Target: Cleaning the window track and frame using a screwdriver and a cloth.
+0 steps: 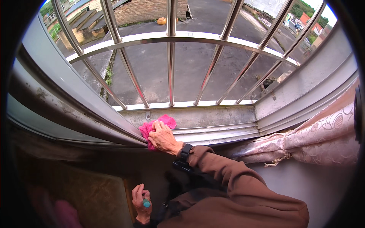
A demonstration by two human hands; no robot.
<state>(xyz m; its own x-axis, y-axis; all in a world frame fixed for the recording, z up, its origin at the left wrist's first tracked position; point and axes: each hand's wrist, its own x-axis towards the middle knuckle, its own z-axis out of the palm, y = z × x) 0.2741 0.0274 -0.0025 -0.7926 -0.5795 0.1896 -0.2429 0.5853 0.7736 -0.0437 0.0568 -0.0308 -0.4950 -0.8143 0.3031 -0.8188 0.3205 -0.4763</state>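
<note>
My right hand (164, 137) is closed on a bright pink cloth (167, 121). It presses the cloth against the left end of the white window track (216, 131), beside the edge of the sliding window sash (95, 102). Lower down, in front of my body, my left hand (141, 203) curls round a small object with a round teal end (146, 203). The rest of that object is hidden in my fingers, so its kind does not show.
Shiny metal security bars (171, 72) stand outside the window above a stained ledge (216, 114). A pale pink patterned curtain (319, 140), tied with a cord (279, 159), hangs at the right. A brown surface (95, 201) lies at lower left.
</note>
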